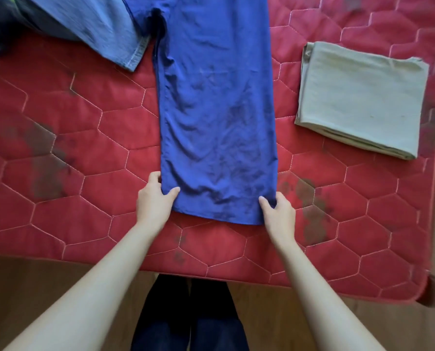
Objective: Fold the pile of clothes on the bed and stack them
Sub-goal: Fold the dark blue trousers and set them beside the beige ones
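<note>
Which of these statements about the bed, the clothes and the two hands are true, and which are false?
1. Both hands, left hand and right hand, grip the near corners of the blue garment. True.
2. The folded green cloth lies left of the blue garment. False: it lies on its right.
3. The mattress is red. True.
4. The light blue garment is folded neatly. False: it lies loose at the far left.

No legible text, labels, brands, numbers or signs anywhere: none on garments, none on bedding.
</note>
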Demonstrator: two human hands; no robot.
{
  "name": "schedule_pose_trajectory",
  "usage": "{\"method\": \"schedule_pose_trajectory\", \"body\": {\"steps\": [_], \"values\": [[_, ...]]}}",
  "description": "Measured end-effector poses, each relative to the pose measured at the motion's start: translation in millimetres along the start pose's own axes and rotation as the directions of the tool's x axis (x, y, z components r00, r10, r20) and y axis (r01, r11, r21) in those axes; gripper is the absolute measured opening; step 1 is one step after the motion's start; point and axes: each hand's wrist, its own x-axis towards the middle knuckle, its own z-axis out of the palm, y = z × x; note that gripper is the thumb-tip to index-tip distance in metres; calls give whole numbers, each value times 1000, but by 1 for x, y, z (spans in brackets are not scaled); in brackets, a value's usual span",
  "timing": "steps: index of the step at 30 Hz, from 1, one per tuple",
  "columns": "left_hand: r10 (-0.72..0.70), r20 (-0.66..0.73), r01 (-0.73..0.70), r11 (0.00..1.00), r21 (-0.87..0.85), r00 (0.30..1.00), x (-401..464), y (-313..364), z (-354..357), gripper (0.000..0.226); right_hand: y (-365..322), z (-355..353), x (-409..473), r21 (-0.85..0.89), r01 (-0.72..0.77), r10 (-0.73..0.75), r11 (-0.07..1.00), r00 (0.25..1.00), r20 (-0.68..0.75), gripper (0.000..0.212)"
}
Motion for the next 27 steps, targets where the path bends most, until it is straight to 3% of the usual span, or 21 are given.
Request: {"method": "schedule_pose_trajectory", "body": {"steps": [4,7,9,10,11,13,15,17,20,23,27], "values": [[-46,92,70,957,-281,995,-10,-7,-15,18,-8,-10,-15,172,76,-66,982,996,-63,33],[-73,155,119,943,-311,985,-24,-25,-22,15,9,-8,-36,150,22,-15,988,999,-46,28],[-134,190,172,965,-197,973,-32,-38,-23,11,25,-3,-50,-1,-88,88,996,996,-23,14],[-149,143,160,985,-64,978,-36,-42,-24,10,31,-2,-56,-106,-142,137,984,989,-46,8],[-135,38,132,988,79,990,-40,-44,-25,13,35,-1,-59,-191,-161,145,968,985,-98,16],[42,-202,10,969,248,978,-44,-40,-27,22,32,4,-61,-238,-81,30,968,977,-210,31],[320,-271,-229,919,320,908,-43,-25,-21,32,11,16,-56,-267,94,-165,959,952,-258,38],[530,-152,-430,798,423,834,-33,-8,-4,41,-19,37,-44,-334,289,-370,897,906,-208,43],[617,57,-539,635,554,785,-7,15,31,51,-60,78,-16,-462,465,-555,755,829,-72,49],[580,141,-527,578,623,802,21,12,55,53,-66,103,15,-531,490,-581,691,814,-6,50],[609,144,-532,524,665,780,26,-33,55,56,-10,92,19,-597,488,-603,637,798,9,50]]}}
